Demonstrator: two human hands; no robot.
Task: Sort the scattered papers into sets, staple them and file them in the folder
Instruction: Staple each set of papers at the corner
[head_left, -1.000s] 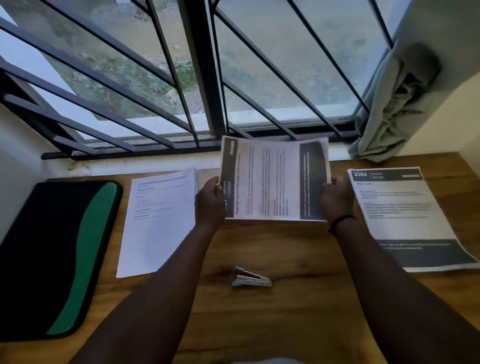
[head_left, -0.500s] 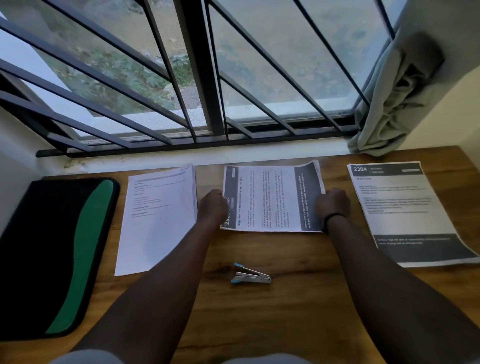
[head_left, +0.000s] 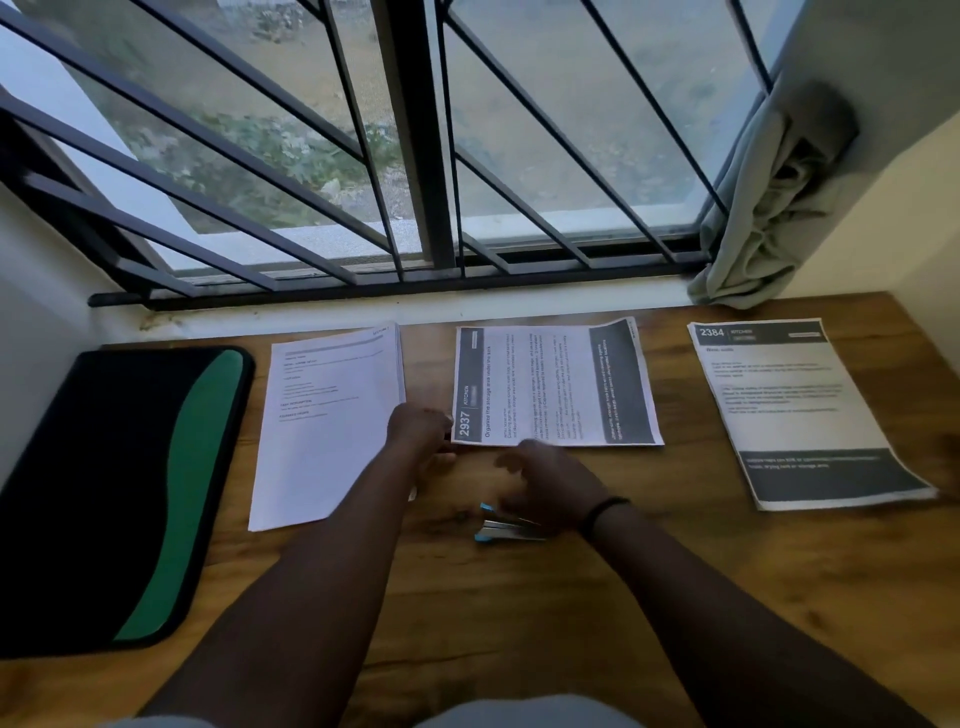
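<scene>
Three sets of printed papers lie in a row on the wooden table (head_left: 519, 634): a white set (head_left: 322, 431) at the left, a set marked 2937 (head_left: 550, 384) turned sideways in the middle, and a set marked 2384 (head_left: 789, 405) at the right. My left hand (head_left: 421, 434) holds the near left corner of the middle set. My right hand (head_left: 545, 480) is blurred, its fingers loosely spread just above a small blue and silver stapler (head_left: 501, 530); it is not gripping it. A black and green folder (head_left: 104, 493) lies shut at the far left.
A barred window (head_left: 415, 156) and its sill run along the table's far edge. A grey curtain (head_left: 769, 208) hangs bunched at the back right corner. Walls close in the table on the left and right.
The middle set came down from in front of the window and now lies flat on the table. My right hand let go of its right edge and moved back and left to the stapler.
</scene>
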